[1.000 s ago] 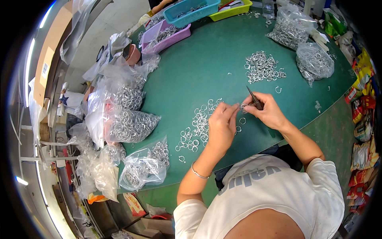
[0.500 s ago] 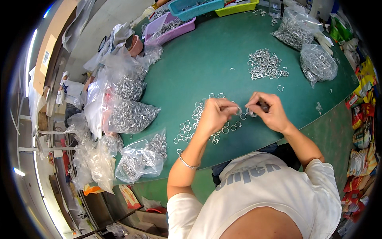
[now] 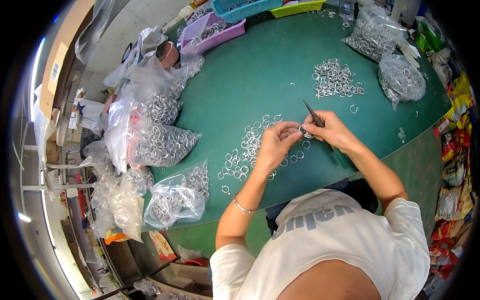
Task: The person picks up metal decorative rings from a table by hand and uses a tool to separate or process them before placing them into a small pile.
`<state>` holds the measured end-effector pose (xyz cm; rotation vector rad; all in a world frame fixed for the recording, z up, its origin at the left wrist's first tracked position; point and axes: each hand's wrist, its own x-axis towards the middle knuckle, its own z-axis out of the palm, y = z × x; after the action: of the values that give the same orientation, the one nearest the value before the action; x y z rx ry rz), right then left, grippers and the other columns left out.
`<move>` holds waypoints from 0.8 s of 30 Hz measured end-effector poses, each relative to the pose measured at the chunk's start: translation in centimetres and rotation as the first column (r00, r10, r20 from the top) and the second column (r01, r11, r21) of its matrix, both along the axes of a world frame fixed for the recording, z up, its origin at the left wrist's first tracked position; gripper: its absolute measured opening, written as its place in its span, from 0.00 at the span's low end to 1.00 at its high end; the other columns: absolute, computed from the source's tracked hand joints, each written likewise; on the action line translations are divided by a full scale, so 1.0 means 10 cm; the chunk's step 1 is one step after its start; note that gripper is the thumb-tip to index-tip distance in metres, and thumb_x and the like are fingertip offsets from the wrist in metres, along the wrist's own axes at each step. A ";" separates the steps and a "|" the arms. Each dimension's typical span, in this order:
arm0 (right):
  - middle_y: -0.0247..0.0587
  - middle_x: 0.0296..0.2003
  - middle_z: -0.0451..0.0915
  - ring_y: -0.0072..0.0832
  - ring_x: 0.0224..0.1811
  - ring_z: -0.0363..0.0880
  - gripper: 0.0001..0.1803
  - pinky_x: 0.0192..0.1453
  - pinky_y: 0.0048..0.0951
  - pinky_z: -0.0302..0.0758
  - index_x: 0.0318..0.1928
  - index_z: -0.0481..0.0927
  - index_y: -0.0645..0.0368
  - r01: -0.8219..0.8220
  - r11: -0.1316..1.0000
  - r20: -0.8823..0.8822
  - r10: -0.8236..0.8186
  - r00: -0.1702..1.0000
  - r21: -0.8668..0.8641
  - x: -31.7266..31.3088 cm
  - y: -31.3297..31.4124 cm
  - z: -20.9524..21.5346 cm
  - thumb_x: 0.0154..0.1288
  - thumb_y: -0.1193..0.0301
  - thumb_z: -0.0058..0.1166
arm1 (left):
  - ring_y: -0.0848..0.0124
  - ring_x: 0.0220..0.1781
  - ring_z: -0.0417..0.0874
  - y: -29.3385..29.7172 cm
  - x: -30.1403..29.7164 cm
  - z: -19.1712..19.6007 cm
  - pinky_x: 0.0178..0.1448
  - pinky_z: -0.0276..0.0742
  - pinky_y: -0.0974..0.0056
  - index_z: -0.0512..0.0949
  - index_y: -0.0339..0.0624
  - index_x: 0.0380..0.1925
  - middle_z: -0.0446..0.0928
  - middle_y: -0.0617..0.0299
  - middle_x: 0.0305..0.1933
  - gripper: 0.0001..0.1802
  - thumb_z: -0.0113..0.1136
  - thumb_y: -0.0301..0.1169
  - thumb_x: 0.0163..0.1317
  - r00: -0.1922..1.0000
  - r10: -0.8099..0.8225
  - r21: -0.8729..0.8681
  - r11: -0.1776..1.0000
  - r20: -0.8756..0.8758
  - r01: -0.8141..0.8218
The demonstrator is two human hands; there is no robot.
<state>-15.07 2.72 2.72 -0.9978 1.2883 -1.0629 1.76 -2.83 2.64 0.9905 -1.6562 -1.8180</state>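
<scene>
My left hand (image 3: 276, 145) is closed in a pinch on a small silver metal ring (image 3: 301, 128), near my body at the table's front. Close against its fingertips, my right hand (image 3: 331, 131) is also closed, with needle-nose pliers (image 3: 313, 113) held in it. The pliers' dark tip points away from me and a green handle (image 3: 340, 158) sticks out below the palm. One or two more rings (image 3: 307, 135) show at the right fingertips; how they are gripped is partly hidden. Under and left of my left hand lies a loose spread of open rings (image 3: 240, 159).
A second ring pile (image 3: 335, 80) lies farther right on the green table (image 3: 240, 75). Clear bags of rings stand at the left (image 3: 165, 145) and far right (image 3: 400, 77). Purple (image 3: 220, 35), blue (image 3: 247, 11) and yellow (image 3: 297, 8) trays line the far edge.
My hands have come together, fingertips now meeting. In my right hand the pliers have swung into plain view, tip pointing away; earlier they were mostly hidden.
</scene>
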 end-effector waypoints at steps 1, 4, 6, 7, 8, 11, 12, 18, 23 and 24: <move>0.31 0.20 0.72 0.12 0.17 0.62 0.07 0.19 0.15 0.58 0.31 0.73 0.63 -0.006 1.000 0.025 0.006 1.000 0.015 0.01 0.00 0.01 0.59 0.72 0.53 | 0.75 0.32 0.77 0.00 -0.01 0.00 0.38 0.74 0.71 0.75 0.31 0.38 0.77 0.61 0.31 0.10 0.56 0.24 0.57 1.000 0.005 0.029 1.000 -0.003 -0.005; 0.33 0.20 0.73 0.14 0.17 0.64 0.07 0.18 0.16 0.58 0.31 0.74 0.63 -0.046 0.998 0.112 0.041 0.993 0.044 0.00 0.02 0.00 0.58 0.71 0.55 | 0.76 0.32 0.77 -0.01 0.01 -0.04 0.38 0.74 0.72 0.75 0.31 0.39 0.77 0.62 0.31 0.10 0.56 0.23 0.57 0.992 0.062 0.232 0.972 -0.109 -0.035; 0.34 0.21 0.74 0.15 0.17 0.65 0.08 0.18 0.17 0.59 0.30 0.75 0.63 -0.076 0.995 0.188 0.063 0.980 0.063 -0.02 0.04 -0.01 0.57 0.71 0.56 | 0.76 0.31 0.77 -0.01 0.02 -0.04 0.38 0.75 0.72 0.74 0.31 0.39 0.77 0.61 0.30 0.10 0.55 0.23 0.57 0.968 0.137 0.347 0.936 -0.210 -0.058; 0.35 0.21 0.74 0.15 0.18 0.66 0.07 0.18 0.17 0.59 0.31 0.75 0.63 -0.086 0.993 0.234 0.066 0.970 0.078 -0.04 0.05 -0.01 0.57 0.71 0.56 | 0.76 0.31 0.77 0.01 0.02 -0.02 0.38 0.75 0.72 0.74 0.30 0.39 0.77 0.61 0.30 0.10 0.55 0.23 0.57 0.949 0.179 0.379 0.923 -0.261 -0.070; 0.36 0.22 0.75 0.15 0.18 0.66 0.07 0.18 0.17 0.59 0.31 0.75 0.63 -0.098 0.991 0.279 0.068 0.958 0.093 -0.06 0.06 -0.02 0.57 0.71 0.56 | 0.76 0.31 0.77 0.02 0.02 -0.01 0.38 0.75 0.72 0.74 0.30 0.40 0.77 0.61 0.31 0.10 0.55 0.23 0.57 0.925 0.221 0.412 0.908 -0.309 -0.080; 0.39 0.25 0.76 0.16 0.18 0.66 0.08 0.18 0.16 0.59 0.33 0.74 0.65 -0.101 0.982 0.459 0.017 0.889 0.158 -0.06 0.05 -0.05 0.58 0.72 0.54 | 0.76 0.32 0.77 0.09 0.01 0.00 0.38 0.75 0.72 0.74 0.31 0.41 0.77 0.61 0.31 0.11 0.55 0.22 0.57 0.960 0.173 0.164 0.977 -0.219 -0.138; 0.40 0.25 0.76 0.16 0.18 0.66 0.08 0.18 0.16 0.59 0.33 0.74 0.65 -0.106 0.981 0.444 0.023 0.896 0.163 -0.05 0.05 -0.04 0.59 0.72 0.54 | 0.76 0.32 0.77 0.11 0.01 0.01 0.38 0.74 0.72 0.74 0.31 0.41 0.77 0.61 0.31 0.11 0.55 0.22 0.57 0.959 0.178 0.162 0.976 -0.219 -0.144; 0.41 0.26 0.76 0.18 0.19 0.67 0.08 0.18 0.17 0.58 0.33 0.74 0.66 -0.096 0.983 0.462 0.014 0.887 0.154 -0.02 0.07 -0.03 0.60 0.72 0.52 | 0.77 0.32 0.76 0.18 -0.01 0.05 0.39 0.73 0.74 0.73 0.31 0.43 0.76 0.62 0.31 0.12 0.54 0.20 0.57 0.946 0.204 0.163 0.972 -0.250 -0.167; 0.41 0.24 0.75 0.20 0.18 0.67 0.07 0.17 0.19 0.57 0.32 0.73 0.65 -0.149 0.947 0.677 -0.090 0.731 0.286 -0.02 0.11 0.06 0.59 0.73 0.52 | 0.75 0.36 0.77 0.20 0.02 0.04 0.41 0.73 0.73 0.72 0.30 0.45 0.74 0.61 0.35 0.15 0.53 0.19 0.57 0.908 0.166 0.165 0.980 -0.384 -0.109; 0.41 0.24 0.75 0.20 0.18 0.67 0.07 0.17 0.19 0.57 0.32 0.73 0.65 -0.158 0.945 0.684 -0.087 0.724 0.287 -0.01 0.11 0.07 0.59 0.72 0.51 | 0.75 0.37 0.77 0.21 0.04 0.05 0.42 0.73 0.73 0.72 0.30 0.46 0.73 0.60 0.36 0.15 0.53 0.18 0.57 0.928 0.139 0.108 0.988 -0.345 -0.108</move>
<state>-15.22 3.81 3.47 -0.2955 0.7682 -1.0063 2.15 -0.74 3.10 0.7320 -1.2797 -1.8668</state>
